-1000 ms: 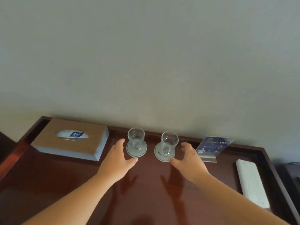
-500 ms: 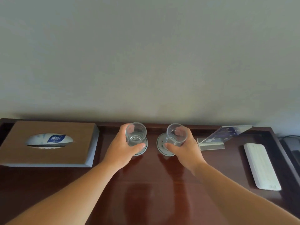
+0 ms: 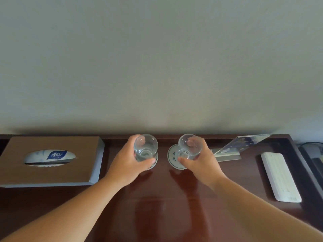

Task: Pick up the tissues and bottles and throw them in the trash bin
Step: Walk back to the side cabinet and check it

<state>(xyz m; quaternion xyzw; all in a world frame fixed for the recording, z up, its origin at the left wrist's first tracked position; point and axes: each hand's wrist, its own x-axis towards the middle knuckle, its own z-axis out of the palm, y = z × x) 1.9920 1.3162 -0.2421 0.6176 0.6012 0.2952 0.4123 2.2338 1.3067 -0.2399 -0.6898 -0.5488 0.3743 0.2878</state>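
My left hand (image 3: 128, 160) is wrapped around a clear drinking glass (image 3: 146, 147) that stands over a round white coaster (image 3: 154, 163). My right hand (image 3: 201, 162) grips a second clear glass (image 3: 189, 145), tilted a little, above another round coaster (image 3: 172, 157). A brown tissue box (image 3: 52, 160) with a blue-and-white tissue pack showing through its oval slot lies at the left. No bottle, loose tissue or trash bin is in view.
The dark glossy wooden table (image 3: 157, 203) has a raised rim and meets a plain wall at the back. An acrylic sign stand (image 3: 239, 145) leans at the right. A white remote-like slab (image 3: 280, 176) lies near the right edge, with cables beyond it.
Both hands went from hovering open in front of the glasses to closing around them. The right glass now sits off its coaster's centre. The camera view has dropped and levelled.
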